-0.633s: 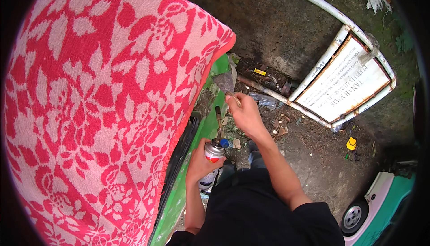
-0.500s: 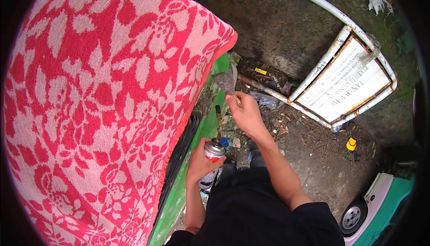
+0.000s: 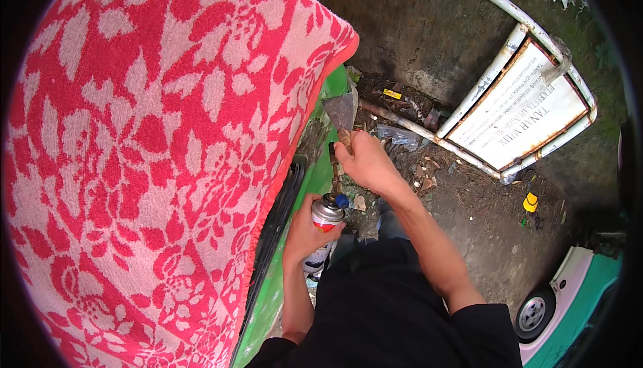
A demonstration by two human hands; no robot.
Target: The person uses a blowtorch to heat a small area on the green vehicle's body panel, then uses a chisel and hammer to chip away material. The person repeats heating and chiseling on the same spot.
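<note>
My left hand (image 3: 305, 232) is wrapped round a gas torch (image 3: 328, 212), a can with a brass burner tube and a blue knob on top. Its burner tube points away from me, along the green vehicle panel (image 3: 315, 179). In my right hand (image 3: 368, 162) is a putty knife (image 3: 341, 110), gripped by its wooden handle. The wide flat blade is against or just over the green panel near the corner of the cloth; contact cannot be made out. A worn grey-brown patch (image 3: 310, 137) shows on the panel beside the burner's end.
A red and pink floral towel (image 3: 154, 167) covers the left side. A rusty white metal frame with a sign board (image 3: 522, 110) leans at the right. Litter and a yellow object (image 3: 530, 202) lie on the ground. A pink and teal vehicle (image 3: 569, 301) stands at lower right.
The view has shifted slightly. Both hands keep their grips, and the putty knife and the torch stay close to the green panel, with the blade's angle a little changed.
</note>
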